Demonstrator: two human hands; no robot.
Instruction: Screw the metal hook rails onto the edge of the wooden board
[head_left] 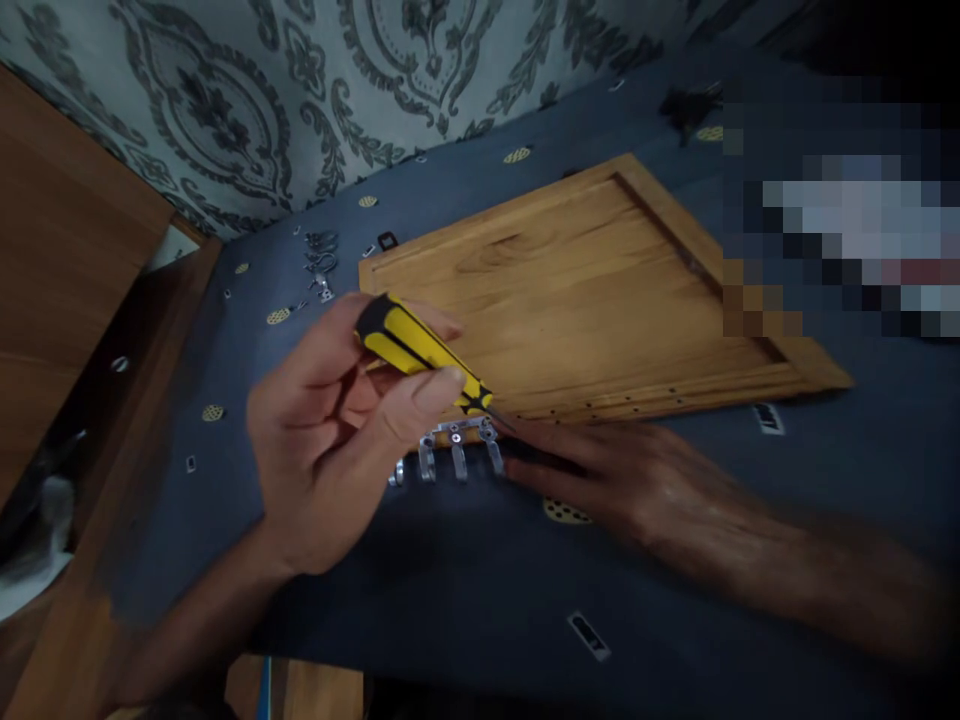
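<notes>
My left hand (337, 430) is wrapped round the yellow and black handle of a screwdriver (420, 350), its shaft pointing down to the right. Below the handle, a metal hook rail (457, 438) with several prongs lies along the near edge of a wooden board (547, 290). A cross-head screw shows in its middle. My right hand (637, 480) reaches in from the right, and its fingertips close at the rail's right end, close to the screwdriver's tip. The tip's exact contact is hidden by the fingers.
Several loose metal hooks (321, 262) lie on the dark blue patterned cloth (480, 590), left of the board. A small dark frame-shaped piece (387, 241) sits by the board's far left corner. Patterned fabric (427, 60) rises behind; a wooden edge (150, 400) borders the left.
</notes>
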